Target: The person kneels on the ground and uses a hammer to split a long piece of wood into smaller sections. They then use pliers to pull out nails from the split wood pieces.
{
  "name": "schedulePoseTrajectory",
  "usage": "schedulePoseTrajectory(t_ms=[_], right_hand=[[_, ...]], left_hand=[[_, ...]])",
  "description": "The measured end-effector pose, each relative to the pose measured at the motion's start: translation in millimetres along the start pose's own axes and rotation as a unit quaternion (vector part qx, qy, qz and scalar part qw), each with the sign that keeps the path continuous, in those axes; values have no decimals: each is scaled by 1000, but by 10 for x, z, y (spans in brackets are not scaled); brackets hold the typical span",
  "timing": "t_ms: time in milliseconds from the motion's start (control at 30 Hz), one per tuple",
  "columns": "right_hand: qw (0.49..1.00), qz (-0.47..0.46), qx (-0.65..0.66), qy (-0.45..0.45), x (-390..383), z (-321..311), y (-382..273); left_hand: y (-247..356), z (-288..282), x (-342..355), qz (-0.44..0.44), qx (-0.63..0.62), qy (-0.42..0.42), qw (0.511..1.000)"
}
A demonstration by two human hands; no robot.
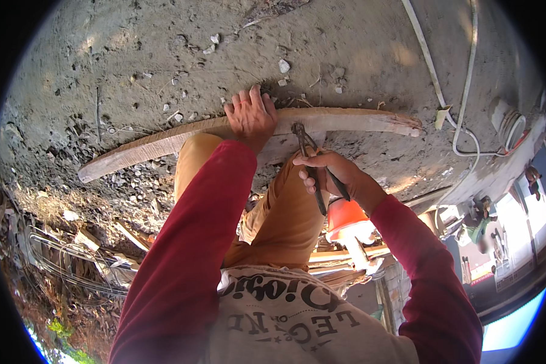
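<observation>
A long wooden plank (182,134), looking curved in this wide view, lies crosswise before me over my knees. My left hand (252,116) presses on it just left of its middle, the fingers closed over its far edge. In my right hand (337,173) is a pair of dark pincers (305,145), with the handles running back between my fingers and slightly spread. The pincer jaws touch the plank right of my left hand. Whether they bite on a nail is too small to make out.
Bare ground with stones (284,65) stretches beyond the plank. A pale hose (461,103) loops at the far right near a white bucket-like container (508,127). An orange-red container (346,219) stands by my right forearm. Bent wire (73,261) and wood scraps lie at the left.
</observation>
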State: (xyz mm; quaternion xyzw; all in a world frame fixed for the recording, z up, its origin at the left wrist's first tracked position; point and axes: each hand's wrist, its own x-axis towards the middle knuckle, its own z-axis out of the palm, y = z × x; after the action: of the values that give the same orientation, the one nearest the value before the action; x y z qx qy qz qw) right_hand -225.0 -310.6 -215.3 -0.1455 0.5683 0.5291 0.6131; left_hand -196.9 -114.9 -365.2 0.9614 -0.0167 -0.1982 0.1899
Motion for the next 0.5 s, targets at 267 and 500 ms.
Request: schedulePoseTrajectory(t_ms=[267,500], right_hand=[[993,52,67,-81,103,-201,191],[998,45,28,-18,43,-16,120]], left_hand=[[-6,-2,-17,1,4,3,1000],[-4,-4,3,-9,-3,-10,1000]])
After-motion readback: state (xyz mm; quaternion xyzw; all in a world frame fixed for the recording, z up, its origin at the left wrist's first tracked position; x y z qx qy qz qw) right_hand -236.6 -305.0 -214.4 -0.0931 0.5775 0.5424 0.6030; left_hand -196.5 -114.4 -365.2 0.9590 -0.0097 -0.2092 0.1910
